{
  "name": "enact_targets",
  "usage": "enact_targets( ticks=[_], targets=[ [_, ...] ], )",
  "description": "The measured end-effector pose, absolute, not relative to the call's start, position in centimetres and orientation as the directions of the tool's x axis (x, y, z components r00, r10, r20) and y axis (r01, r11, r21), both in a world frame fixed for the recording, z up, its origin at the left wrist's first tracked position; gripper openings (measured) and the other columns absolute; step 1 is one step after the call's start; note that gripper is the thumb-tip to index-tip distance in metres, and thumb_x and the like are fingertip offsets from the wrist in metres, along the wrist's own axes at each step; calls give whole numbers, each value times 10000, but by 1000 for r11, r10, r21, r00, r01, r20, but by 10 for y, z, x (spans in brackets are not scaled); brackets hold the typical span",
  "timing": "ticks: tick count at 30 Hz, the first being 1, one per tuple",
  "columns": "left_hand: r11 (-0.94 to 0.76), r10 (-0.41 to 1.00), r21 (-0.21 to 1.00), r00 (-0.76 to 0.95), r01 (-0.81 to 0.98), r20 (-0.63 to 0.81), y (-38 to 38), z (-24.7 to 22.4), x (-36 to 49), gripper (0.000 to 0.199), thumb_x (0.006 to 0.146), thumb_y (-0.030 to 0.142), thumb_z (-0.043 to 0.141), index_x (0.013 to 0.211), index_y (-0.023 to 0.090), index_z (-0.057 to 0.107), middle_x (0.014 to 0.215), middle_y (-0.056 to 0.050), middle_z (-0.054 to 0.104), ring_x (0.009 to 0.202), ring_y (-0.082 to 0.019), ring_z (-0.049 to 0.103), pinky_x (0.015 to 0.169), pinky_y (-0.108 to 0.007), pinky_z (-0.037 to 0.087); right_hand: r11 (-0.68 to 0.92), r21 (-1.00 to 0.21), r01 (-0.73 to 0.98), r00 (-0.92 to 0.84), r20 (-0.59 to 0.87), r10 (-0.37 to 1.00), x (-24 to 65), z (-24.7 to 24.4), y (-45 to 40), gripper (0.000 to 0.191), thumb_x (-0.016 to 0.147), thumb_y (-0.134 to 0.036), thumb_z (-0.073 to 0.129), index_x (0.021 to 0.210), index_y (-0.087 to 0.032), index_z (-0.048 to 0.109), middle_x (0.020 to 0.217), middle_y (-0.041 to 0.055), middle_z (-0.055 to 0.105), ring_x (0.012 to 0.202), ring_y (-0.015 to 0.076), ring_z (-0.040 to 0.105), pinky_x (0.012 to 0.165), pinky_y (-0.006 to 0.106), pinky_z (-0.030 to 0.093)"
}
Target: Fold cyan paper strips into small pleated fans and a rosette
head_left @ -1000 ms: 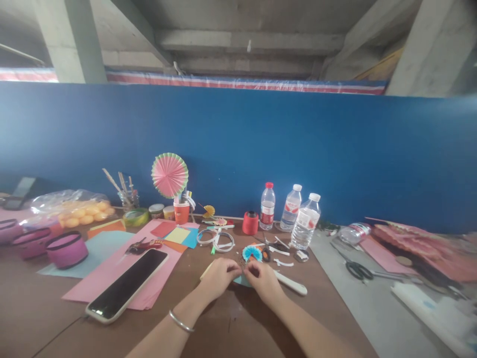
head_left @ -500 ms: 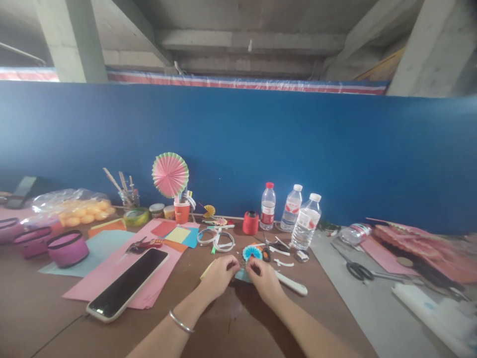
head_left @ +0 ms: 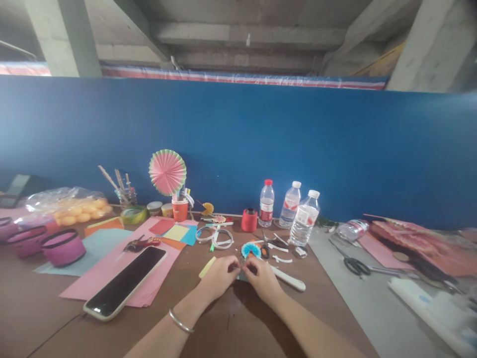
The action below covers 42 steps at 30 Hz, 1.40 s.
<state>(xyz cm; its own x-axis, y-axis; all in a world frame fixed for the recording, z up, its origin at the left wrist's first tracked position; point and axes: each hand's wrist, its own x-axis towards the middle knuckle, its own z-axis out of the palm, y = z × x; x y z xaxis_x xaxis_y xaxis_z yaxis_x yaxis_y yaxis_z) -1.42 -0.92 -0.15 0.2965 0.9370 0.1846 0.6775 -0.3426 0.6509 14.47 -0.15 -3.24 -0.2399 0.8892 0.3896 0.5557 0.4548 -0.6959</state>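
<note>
My left hand (head_left: 222,274) and my right hand (head_left: 263,279) are close together over the brown table, each with thumb and fingers pinched. What they pinch is too small and too hidden to make out. A bit of light-blue paper (head_left: 242,277) shows between them, mostly covered. Just beyond my fingertips lies a blue pleated paper rosette (head_left: 251,251). A white-handled tool (head_left: 288,279) lies beside my right hand, with scissors (head_left: 265,249) behind. Close to my left hand is a yellow paper strip (head_left: 207,267).
A phone (head_left: 126,283) rests on pink paper (head_left: 149,293) at left. Behind my hands are white cable loops (head_left: 223,239), a red spool (head_left: 249,220) and several bottles (head_left: 305,219). A pink pleated fan (head_left: 167,172) stands in a cup (head_left: 180,211). More scissors (head_left: 357,266) lie right.
The view has shifted slightly. My hands stay pinched and near each other, and less of the light-blue paper shows between them.
</note>
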Motion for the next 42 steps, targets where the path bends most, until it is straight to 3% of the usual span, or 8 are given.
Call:
enact_targets(
  ticks=[8,16,21,29,42],
  targets=[
    [-260,961,785,226,562,157,-5,-8,-15,163,734,293,445,728,175,557,556,24,572,517,-134,547,501,-214,362,435,-719,543,-172,412,895,145,-30,-1,138,752,-229,441,658,-179,529,634,-1,559,610,142,495,563,221,336],
    [-279,958,751,224,598,177,-8,0,-14,118,715,250,453,701,178,546,582,30,554,539,-128,538,528,-213,366,449,-693,565,-168,436,884,146,-28,-4,99,712,-174,441,644,-179,512,616,-7,532,597,134,473,557,216,328],
    [-308,938,729,322,612,127,-13,7,-12,170,727,291,459,735,181,588,579,30,590,529,-131,542,537,-217,366,477,-685,551,-202,446,872,146,-27,-5,79,699,-187,470,641,-176,523,622,-3,529,605,134,467,560,215,321],
    [-312,943,714,299,627,149,-12,5,-12,195,741,307,452,721,177,595,599,21,607,524,-129,558,509,-208,354,439,-730,524,-200,395,897,147,-26,-4,137,740,-224,463,637,-175,540,608,-15,533,595,125,468,548,208,318],
    [-171,971,837,231,520,55,-1,-14,-15,306,748,414,441,766,156,605,559,0,613,513,-151,586,474,-216,389,373,-820,434,-154,341,928,148,-28,1,124,704,-252,533,632,-169,591,603,-11,579,577,128,497,554,217,370]
  ],
)
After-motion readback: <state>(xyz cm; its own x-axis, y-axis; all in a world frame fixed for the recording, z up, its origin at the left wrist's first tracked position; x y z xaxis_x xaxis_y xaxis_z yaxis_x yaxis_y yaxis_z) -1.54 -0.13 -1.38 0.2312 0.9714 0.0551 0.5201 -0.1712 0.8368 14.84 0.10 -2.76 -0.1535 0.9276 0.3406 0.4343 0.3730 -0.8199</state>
